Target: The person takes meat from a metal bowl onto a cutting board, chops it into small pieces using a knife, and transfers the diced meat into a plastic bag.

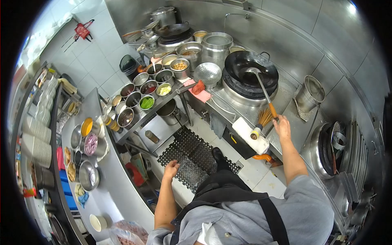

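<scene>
My right hand (pixel 281 126) is closed around the wooden handle of a long metal ladle (pixel 263 87). The ladle's bowl rests inside a dark wok (pixel 239 65) on the stove. Just left of that hand, a bamboo brush (pixel 264 118) lies by a folded white cloth (pixel 244 130). My left hand (pixel 171 168) hangs over the black floor mat (pixel 185 159) with its fingers curled; whether anything small is inside them cannot be made out. A perforated metal strainer (pixel 208 73) sits left of the wok.
Metal bowls of ingredients, among them chopped greens (pixel 147 103), crowd a shelf on the left. A tall pot (pixel 217 43) stands behind the strainer. At the right are a metal container (pixel 311 96) and stacked woks (pixel 320 151). A steel counter (pixel 118 179) runs along the left.
</scene>
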Demonstrator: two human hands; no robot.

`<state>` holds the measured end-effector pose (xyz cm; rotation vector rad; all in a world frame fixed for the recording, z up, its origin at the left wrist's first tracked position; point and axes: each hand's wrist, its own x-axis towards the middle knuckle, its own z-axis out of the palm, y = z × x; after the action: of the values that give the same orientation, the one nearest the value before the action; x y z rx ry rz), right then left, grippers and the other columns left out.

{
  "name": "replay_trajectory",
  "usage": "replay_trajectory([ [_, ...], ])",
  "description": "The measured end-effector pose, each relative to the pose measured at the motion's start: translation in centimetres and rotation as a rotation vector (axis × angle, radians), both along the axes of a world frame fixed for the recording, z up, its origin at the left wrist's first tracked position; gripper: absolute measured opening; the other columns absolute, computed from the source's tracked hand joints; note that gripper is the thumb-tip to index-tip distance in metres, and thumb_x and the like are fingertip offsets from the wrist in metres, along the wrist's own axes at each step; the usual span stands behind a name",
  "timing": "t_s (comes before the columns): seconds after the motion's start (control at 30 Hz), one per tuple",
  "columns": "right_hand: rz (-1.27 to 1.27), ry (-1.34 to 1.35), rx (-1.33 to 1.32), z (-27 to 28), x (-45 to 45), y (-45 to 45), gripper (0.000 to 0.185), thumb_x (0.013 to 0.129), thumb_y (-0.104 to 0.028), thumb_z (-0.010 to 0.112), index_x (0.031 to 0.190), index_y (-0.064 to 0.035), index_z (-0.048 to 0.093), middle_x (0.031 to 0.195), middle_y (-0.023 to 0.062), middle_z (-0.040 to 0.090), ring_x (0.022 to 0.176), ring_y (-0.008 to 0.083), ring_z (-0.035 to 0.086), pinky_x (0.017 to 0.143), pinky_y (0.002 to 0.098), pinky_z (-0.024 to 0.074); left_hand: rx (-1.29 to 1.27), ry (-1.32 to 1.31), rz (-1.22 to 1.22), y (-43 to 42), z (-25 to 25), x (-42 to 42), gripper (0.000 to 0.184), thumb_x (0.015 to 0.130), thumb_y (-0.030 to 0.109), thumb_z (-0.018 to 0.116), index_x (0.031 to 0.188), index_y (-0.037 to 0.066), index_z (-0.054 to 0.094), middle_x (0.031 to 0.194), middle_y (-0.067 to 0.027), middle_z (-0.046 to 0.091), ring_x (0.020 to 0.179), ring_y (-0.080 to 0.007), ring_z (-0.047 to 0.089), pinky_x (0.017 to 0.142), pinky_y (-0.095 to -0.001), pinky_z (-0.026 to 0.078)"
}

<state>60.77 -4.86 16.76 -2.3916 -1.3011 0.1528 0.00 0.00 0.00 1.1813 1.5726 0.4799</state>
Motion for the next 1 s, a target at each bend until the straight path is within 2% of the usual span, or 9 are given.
replay_trajectory([
  [0.17,-0.016,-0.176,-0.076,-2.5,3.5,7.4,0.06,0.083,-0.019,0.077,0.137,-0.003,0.056,0.125,0.0238,0.062,0.115,0.0414,0.061,0.097,0.0471,0.0514,-0.229,0.421,-0.358,-2.3,-10.9,-2.5,0.046,0.085,0.042,0.064,0.113,0.007,0.07,0.109,-0.0207,0.072,0.103,-0.0346,0.07,0.088,-0.046,0.054],
  [0.2,-0.024,-0.168,-0.031,-2.9,3.5,9.8,0.056,0.084,-0.016,0.073,0.135,-0.0017,0.055,0.114,0.0249,0.067,0.11,0.0431,0.063,0.095,0.0491,0.0517,0.002,0.598,-0.566,-2.1,-16.9,-5.7,0.044,0.085,0.042,0.063,0.112,0.008,0.07,0.1,-0.02,0.074,0.096,-0.0345,0.071,0.082,-0.047,0.056],
  [0.37,-0.166,0.264,0.029,-9.4,6.8,18.5,0.052,0.086,-0.012,0.064,0.137,-0.0025,0.056,0.107,0.0285,0.069,0.103,0.0429,0.067,0.09,0.0479,0.0537,-0.441,0.522,-0.379,-0.1,-12.8,-7.5,0.043,0.085,0.035,0.065,0.114,0.005,0.069,0.1,-0.0187,0.074,0.096,-0.0327,0.071,0.083,-0.044,0.056],
  [0.43,-0.329,0.628,0.093,-1.6,1.4,23.2,0.059,0.085,-0.012,0.065,0.142,-0.0046,0.053,0.096,0.0248,0.071,0.081,0.0378,0.072,0.074,0.0452,0.0574,-0.511,0.488,-0.232,3.1,-10.3,-7.3,0.042,0.085,0.033,0.066,0.115,0.003,0.069,0.101,-0.0182,0.074,0.096,-0.0319,0.071,0.083,-0.0428,0.056],
  [0.53,-0.066,0.793,0.481,0.3,3.3,35.3,0.053,0.088,-0.003,0.057,0.141,-0.0047,0.054,0.066,0.0058,0.056,0.037,0.0166,0.051,0.034,0.0323,0.0405,-0.562,0.453,-0.054,7.0,-7.6,-7.1,0.042,0.085,0.029,0.067,0.117,0.001,0.068,0.101,-0.0174,0.075,0.096,-0.0308,0.071,0.084,-0.041,0.056],
  [0.63,0.046,0.81,0.571,5.0,5.9,49.2,0.011,0.09,-0.009,0.058,0.098,-0.0023,0.055,0.066,0.0068,0.056,0.036,0.0187,0.051,0.032,0.0339,0.04,-0.565,0.371,0.139,10.1,-5.9,-7.7,0.042,0.085,0.025,0.069,0.118,-0.001,0.068,0.101,-0.0166,0.075,0.097,-0.0297,0.071,0.085,-0.0392,0.056],
  [0.7,0.05,0.818,0.676,6.5,8.2,59.1,0.013,0.087,-0.012,0.061,0.092,-0.0011,0.055,0.059,0.0087,0.054,0.039,0.0206,0.055,0.033,0.0356,0.0412,-0.54,0.245,0.323,12.9,-5.4,-8.2,0.042,0.085,0.022,0.07,0.119,-0.002,0.067,0.101,-0.016,0.075,0.097,-0.029,0.071,0.085,-0.038,0.056],
  [0.83,-0.156,0.561,0.417,13.9,10.7,74.0,0.012,0.087,-0.01,0.058,0.09,0.0011,0.059,0.059,0.0103,0.057,0.042,0.0193,0.057,0.037,0.0347,0.0453,0.056,0.393,0.155,21.3,-0.1,-3.1,0.047,0.085,0.027,0.072,0.125,0.002,0.066,0.104,-0.0169,0.075,0.099,-0.0271,0.072,0.09,-0.0373,0.055],
  [1.0,-0.187,0.505,0.471,13.9,8.1,70.6,0.022,0.089,-0.011,0.059,0.106,0.0018,0.062,0.061,0.0087,0.059,0.047,0.0186,0.06,0.04,0.0339,0.0463,0.083,0.086,0.241,25.7,4.2,-0.6,0.037,0.096,0.014,0.066,0.13,-0.001,0.062,0.11,-0.0098,0.073,0.098,-0.0179,0.069,0.085,-0.0303,0.054],
])
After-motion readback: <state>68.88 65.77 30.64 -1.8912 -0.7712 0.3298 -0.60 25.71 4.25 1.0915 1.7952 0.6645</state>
